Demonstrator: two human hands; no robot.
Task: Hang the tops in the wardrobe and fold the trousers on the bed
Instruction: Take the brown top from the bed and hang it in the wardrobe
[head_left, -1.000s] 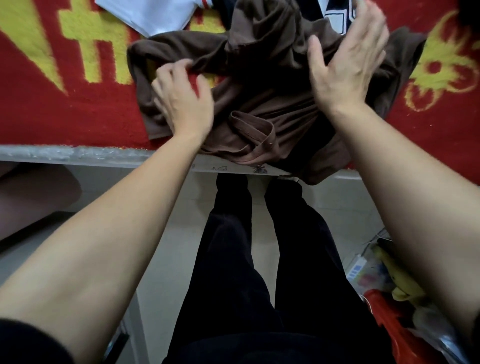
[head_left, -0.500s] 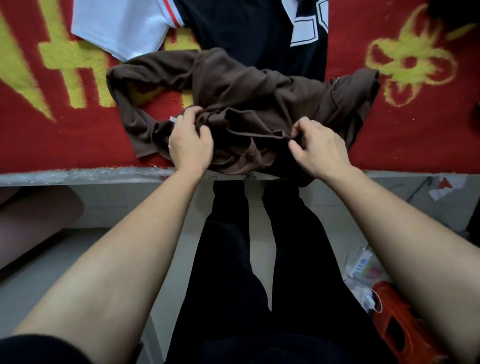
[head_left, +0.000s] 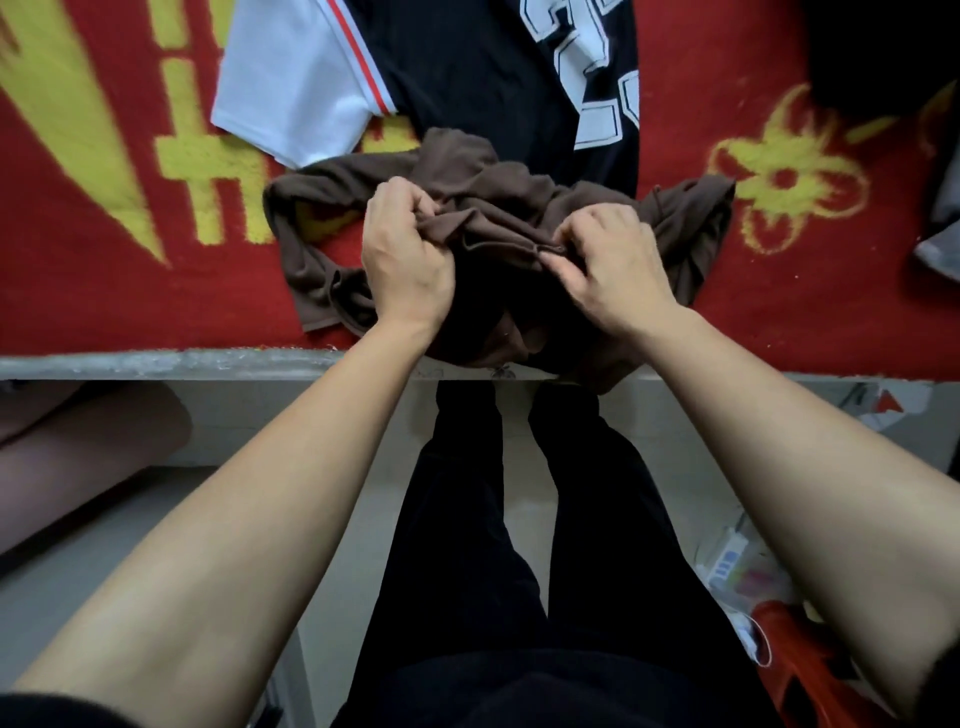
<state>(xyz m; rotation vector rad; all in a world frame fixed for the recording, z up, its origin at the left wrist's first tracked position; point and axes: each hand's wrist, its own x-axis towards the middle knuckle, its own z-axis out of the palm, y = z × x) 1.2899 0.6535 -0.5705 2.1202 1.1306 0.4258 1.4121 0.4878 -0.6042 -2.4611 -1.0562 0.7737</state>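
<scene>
Both hands, left hand (head_left: 402, 260) and right hand (head_left: 608, 265), grip the crumpled brown garment (head_left: 498, 208) beneath them.

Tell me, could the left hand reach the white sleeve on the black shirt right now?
Probably yes, once it lets go. The left hand is gripping the brown garment, so it is busy. The white sleeve lies uncovered on the red blanket just beyond that hand.

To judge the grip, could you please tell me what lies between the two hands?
In the head view, a bunched edge of the brown garment spans from the left hand to the right hand; both grip it.
</scene>
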